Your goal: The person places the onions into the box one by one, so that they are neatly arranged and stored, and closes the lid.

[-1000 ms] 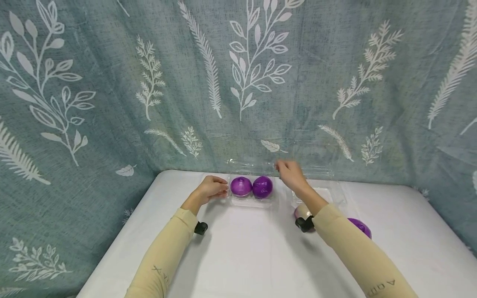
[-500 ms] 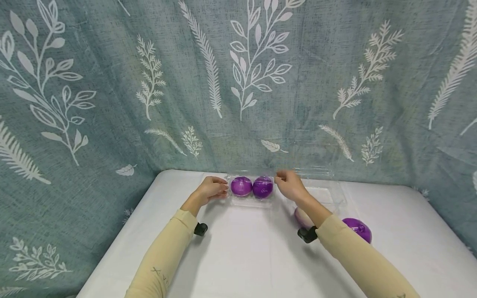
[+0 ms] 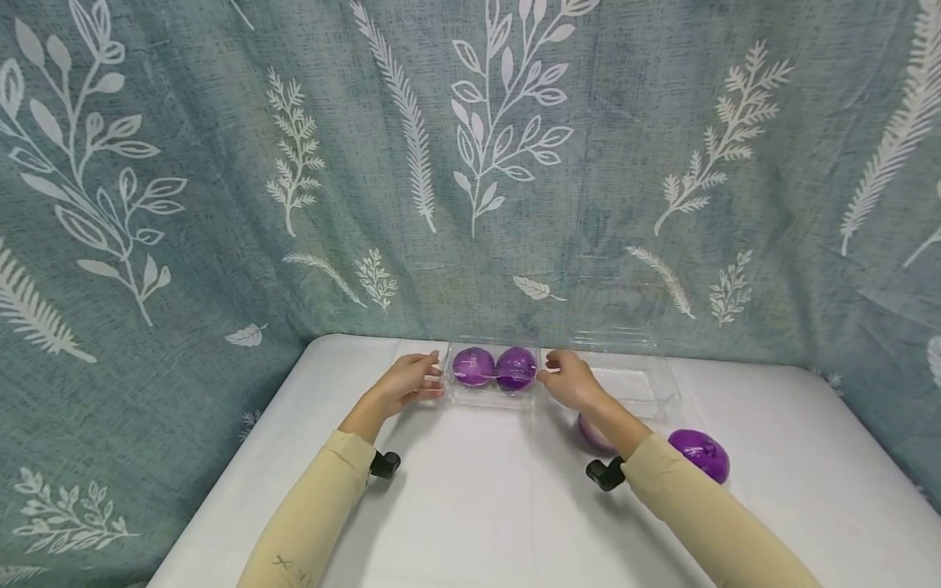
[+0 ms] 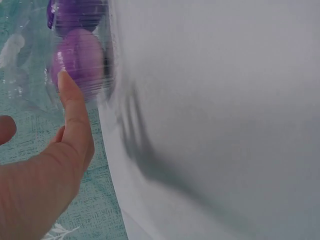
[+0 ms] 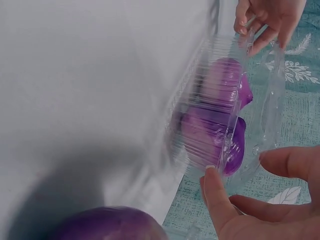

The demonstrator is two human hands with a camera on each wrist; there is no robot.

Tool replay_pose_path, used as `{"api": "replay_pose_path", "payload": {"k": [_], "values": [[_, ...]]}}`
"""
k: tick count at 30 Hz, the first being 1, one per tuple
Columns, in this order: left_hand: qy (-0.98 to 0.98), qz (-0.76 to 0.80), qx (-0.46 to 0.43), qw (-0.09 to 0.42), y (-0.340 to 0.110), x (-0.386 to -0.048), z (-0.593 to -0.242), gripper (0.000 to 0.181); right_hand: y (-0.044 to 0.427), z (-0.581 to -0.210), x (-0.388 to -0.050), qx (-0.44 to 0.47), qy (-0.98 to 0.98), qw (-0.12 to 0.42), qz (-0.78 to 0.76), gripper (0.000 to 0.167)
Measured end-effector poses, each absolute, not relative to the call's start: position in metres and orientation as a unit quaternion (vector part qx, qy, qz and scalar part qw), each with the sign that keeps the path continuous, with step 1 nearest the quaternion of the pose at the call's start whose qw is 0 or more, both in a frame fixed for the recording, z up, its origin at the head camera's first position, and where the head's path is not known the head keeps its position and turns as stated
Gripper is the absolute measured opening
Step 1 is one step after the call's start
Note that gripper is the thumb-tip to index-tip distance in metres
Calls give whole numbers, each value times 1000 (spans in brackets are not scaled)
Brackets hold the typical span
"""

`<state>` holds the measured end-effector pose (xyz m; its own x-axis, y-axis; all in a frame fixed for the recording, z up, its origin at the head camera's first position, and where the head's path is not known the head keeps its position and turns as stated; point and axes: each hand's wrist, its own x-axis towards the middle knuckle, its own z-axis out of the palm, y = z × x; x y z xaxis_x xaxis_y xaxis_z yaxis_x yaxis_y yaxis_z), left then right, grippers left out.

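A clear plastic clamshell box [image 3: 491,398] near the table's far edge holds two glossy purple onions [image 3: 474,367], side by side. Its hinged lid [image 5: 274,107] stands partly folded over them in the right wrist view. My left hand [image 3: 408,378] is at the box's left end. One straight finger touches that end in the left wrist view, with the thumb apart. At the right end is my right hand [image 3: 570,381]. In the right wrist view its extended forefinger touches the box wall, while the thumb is at the lid's edge.
Another clear clamshell box [image 3: 634,384] stands with its lid up, right of my right hand. A pale purple onion [image 3: 592,434] lies partly hidden behind my right wrist. Farther right is a darker purple onion [image 3: 700,455]. A leaf-patterned curtain [image 3: 470,163] hangs behind the white table [image 3: 478,498].
My right hand has come down and slightly toward the box, and the lid has folded down over the two onions. My left hand has stayed almost in place at the left end.
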<state>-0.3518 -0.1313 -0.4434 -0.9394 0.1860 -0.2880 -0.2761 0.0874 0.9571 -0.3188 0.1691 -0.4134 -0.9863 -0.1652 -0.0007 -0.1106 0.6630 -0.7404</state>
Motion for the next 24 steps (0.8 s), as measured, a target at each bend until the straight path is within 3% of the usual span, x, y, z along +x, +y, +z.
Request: {"api": "replay_pose_path", "payload": {"k": [16, 24], "values": [[716, 676, -6, 172, -130, -336, -448, 47, 170, -427, -318, -74, 913, 57, -398, 51], [729, 663, -6, 170, -126, -335, -451, 40, 169, -435, -321, -67, 863, 100, -491, 44]]}}
